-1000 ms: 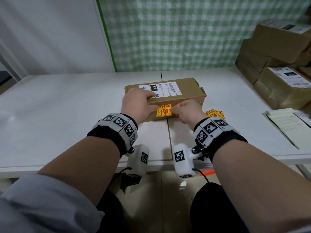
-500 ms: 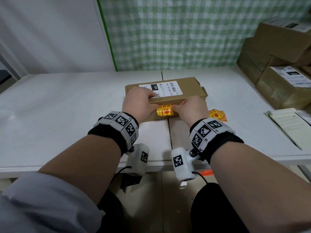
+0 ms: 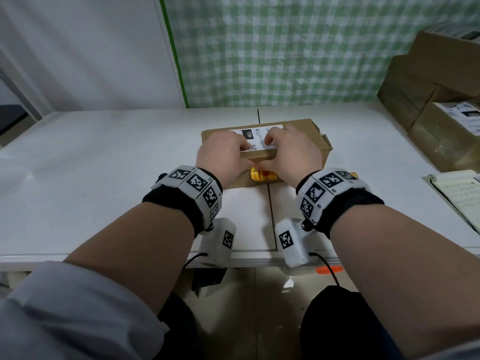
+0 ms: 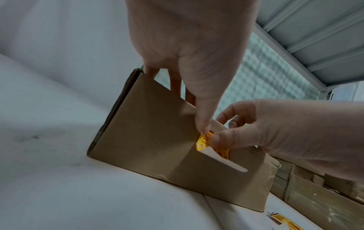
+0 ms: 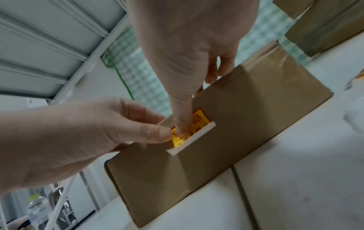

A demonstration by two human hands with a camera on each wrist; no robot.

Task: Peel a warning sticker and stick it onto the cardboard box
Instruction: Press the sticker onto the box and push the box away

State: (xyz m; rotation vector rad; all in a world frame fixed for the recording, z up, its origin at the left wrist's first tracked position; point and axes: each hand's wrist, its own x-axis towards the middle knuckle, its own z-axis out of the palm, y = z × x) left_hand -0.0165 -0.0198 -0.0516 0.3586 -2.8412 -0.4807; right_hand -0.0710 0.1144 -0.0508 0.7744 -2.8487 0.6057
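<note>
Thumbs cover part of warning sticker (image 4: 204, 144), print too blurred to read; shipping label (image 3: 255, 136) half under fingers

white table (image 3: 104, 178) | on it: cardboard box (image 3: 298, 131) | stacked parcels (image 3: 441, 141) | notepad (image 3: 459, 193)

The white shipping label (image 3: 255, 137) on the cardboard box (image 3: 298, 126) reads "15H".

Two hands (image 3: 259, 154), one cardboard box (image 3: 306, 131), one yellow warning sticker (image 3: 263, 175).
</note>
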